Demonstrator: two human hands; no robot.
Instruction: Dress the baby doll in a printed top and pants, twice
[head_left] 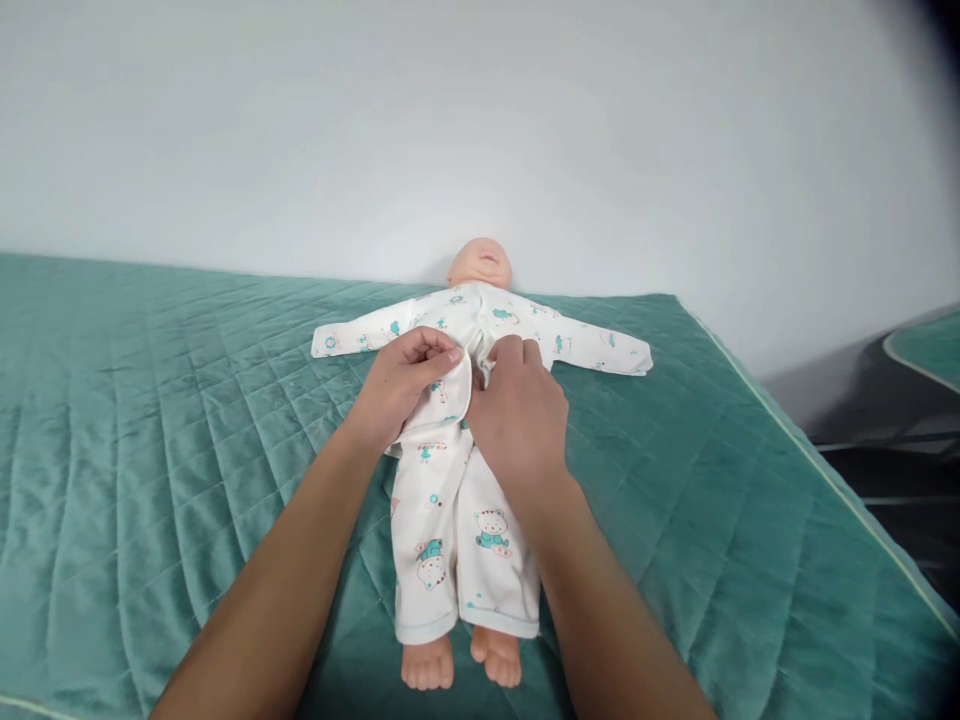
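Observation:
A baby doll lies on its back, its feet toward me and its arms stretched out sideways. It wears a white printed top and matching white trousers with teal and pink animal figures. My left hand pinches the front edge of the top between thumb and fingers, lifting that flap a little. Over the other side of the doll's belly, my right hand is closed on the top's other front edge. The right fingertips and the cloth between them are mostly hidden behind the back of that hand.
Under the doll is a teal quilted cover with a pale piped edge on the right. A plain light wall stands behind the doll's head. At the far right are a second teal surface and dark shapes below it.

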